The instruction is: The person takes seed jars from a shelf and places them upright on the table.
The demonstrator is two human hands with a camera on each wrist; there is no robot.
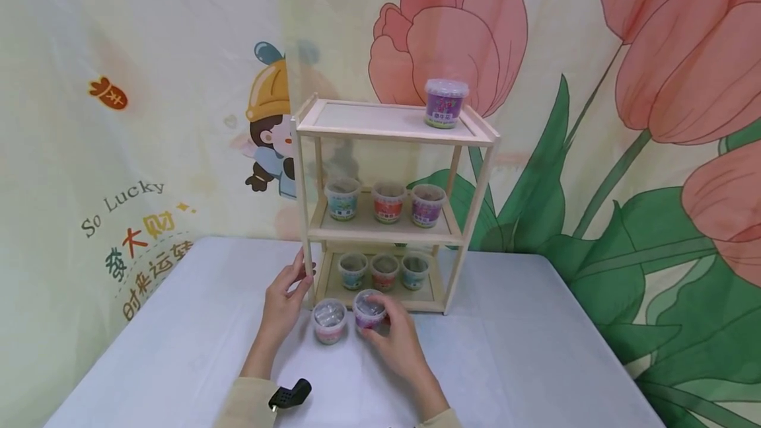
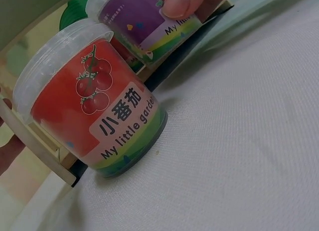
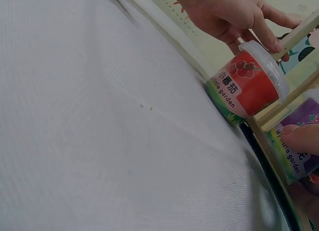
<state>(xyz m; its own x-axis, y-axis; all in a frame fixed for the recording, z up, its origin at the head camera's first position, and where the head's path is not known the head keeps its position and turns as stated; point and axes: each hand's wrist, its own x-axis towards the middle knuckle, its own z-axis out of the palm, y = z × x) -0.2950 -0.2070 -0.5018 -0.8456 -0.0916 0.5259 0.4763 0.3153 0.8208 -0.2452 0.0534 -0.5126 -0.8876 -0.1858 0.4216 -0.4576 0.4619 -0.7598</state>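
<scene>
Filling the far side of your scene is a backdrop printed with pink tulips; nearer spreads the white-covered table, and on it stands a three-tier wooden shelf; your left hand is at the shelf's near left post, thumb and fingers curled round it; your right hand is closed only as far as the purple cup allows, holding it with the thumb on its near wall and the fingers at its right side and rim; that cup is just in front of the lowest tier, though you cannot tell whether its base touches the table; just left of it, between your hands and touched by neither, a red tomato cup stands upright on the table; farther off are the top cup at right, three middle cups and three lower cups.
</scene>
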